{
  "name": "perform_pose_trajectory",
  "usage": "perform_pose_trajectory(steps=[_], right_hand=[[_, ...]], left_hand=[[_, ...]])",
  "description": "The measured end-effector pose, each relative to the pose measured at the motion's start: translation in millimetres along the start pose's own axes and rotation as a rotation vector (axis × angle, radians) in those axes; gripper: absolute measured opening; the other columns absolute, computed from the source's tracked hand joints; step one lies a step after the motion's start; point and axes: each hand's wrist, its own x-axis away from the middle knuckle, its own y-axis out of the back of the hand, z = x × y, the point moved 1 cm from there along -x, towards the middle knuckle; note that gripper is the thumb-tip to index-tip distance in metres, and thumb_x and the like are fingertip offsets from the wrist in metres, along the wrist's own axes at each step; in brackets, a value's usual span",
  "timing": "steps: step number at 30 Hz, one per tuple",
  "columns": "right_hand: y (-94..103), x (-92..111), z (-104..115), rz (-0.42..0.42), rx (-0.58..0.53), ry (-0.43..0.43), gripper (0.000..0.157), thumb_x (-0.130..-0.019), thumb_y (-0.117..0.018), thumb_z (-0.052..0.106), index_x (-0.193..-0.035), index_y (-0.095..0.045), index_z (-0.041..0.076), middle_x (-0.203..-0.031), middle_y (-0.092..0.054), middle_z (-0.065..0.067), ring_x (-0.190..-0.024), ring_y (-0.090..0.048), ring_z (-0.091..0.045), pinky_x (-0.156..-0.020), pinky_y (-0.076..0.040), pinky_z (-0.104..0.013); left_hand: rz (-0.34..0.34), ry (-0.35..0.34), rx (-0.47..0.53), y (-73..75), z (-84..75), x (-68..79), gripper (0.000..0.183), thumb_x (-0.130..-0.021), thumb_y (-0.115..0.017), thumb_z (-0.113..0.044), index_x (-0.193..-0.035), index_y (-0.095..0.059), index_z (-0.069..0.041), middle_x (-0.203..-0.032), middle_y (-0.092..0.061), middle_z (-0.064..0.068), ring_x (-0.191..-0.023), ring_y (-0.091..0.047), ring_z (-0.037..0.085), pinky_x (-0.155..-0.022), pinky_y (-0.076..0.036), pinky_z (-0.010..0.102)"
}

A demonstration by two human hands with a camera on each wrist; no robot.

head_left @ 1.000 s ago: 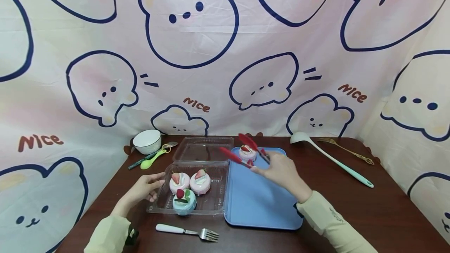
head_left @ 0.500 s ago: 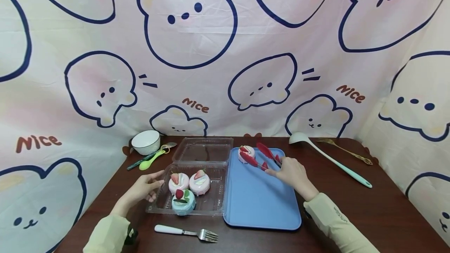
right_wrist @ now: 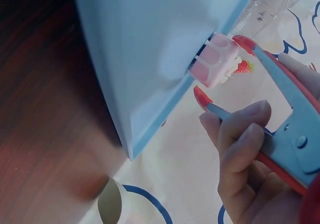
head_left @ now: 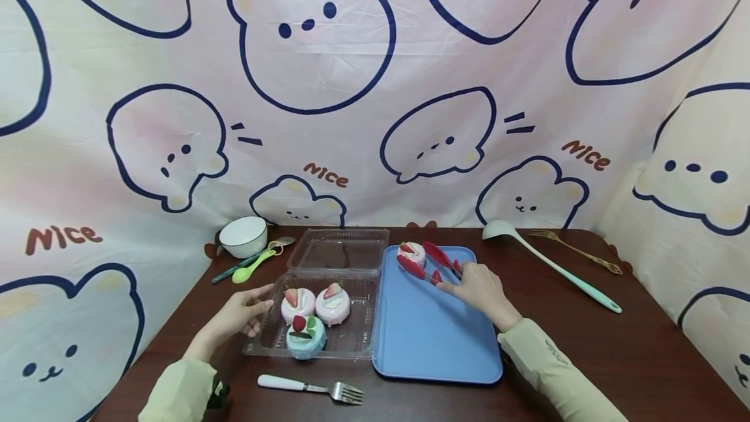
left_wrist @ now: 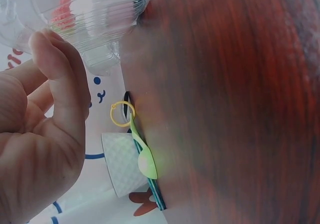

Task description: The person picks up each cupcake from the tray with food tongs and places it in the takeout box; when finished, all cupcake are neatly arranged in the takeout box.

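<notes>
My left hand [head_left: 237, 318] grips the left rim of a clear plastic container [head_left: 360, 337], its fingers bent at the edge. Two pink cakes with strawberry tops, one a pink cake [head_left: 333, 306], and a blue cake [head_left: 306, 338] sit inside. With my right hand [head_left: 480, 288] I hold red-tipped tongs [right_wrist: 277, 84], their arms spread. The tips stand on either side of another pink cake [right_wrist: 216, 61] at the far left corner of a blue tray [head_left: 436, 337]. In the right wrist view a gap shows between the near tip and this cake.
A white-handled fork [head_left: 310, 388] lies in front of the container. Behind left are a white bowl [head_left: 243, 237] and a green measuring spoon [head_left: 253, 269]. A ladle [head_left: 556, 267] and a gold fork [head_left: 577, 251] lie to the right. A patterned curtain [head_left: 351, 148] hangs behind the table.
The tongs have moved right and down from above the tray's far left corner, then slightly back left beside the pink cake. My left hand has stayed at the container.
</notes>
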Motion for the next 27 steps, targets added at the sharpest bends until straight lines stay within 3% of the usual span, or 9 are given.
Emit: perform_pose_trajectory(steps=[21, 27], right_hand=[[-2.2, -0.4, 0.2, 0.033, 0.005, -0.003, 0.046, -0.069, -0.073, 0.049, -0.068, -0.051, 0.009, -0.049, -0.036, -0.002, -0.042, -0.034, -0.014, -0.039, -0.026, -0.023], [-2.2, 2.6, -1.5, 0.014, -0.001, 0.019, 0.046, -0.069, -0.073, 0.047, -0.075, -0.057, 0.004, -0.049, -0.037, -0.002, -0.041, -0.034, -0.013, -0.038, -0.026, -0.023]], left_hand=[[-0.001, 0.003, -0.01, 0.2, -1.3, -0.6, 0.051, -0.093, -0.05, -0.016, -0.139, -0.033, 0.0, -0.076, -0.045, 0.011, -0.049, -0.049, 0.015, -0.048, -0.047, 0.028], [0.006, 0.002, -0.005, 0.4, 0.4, -0.2, 0.052, -0.093, -0.051, -0.017, -0.139, -0.032, 0.0, -0.075, -0.045, 0.01, -0.049, -0.049, 0.015, -0.048, -0.047, 0.027]])
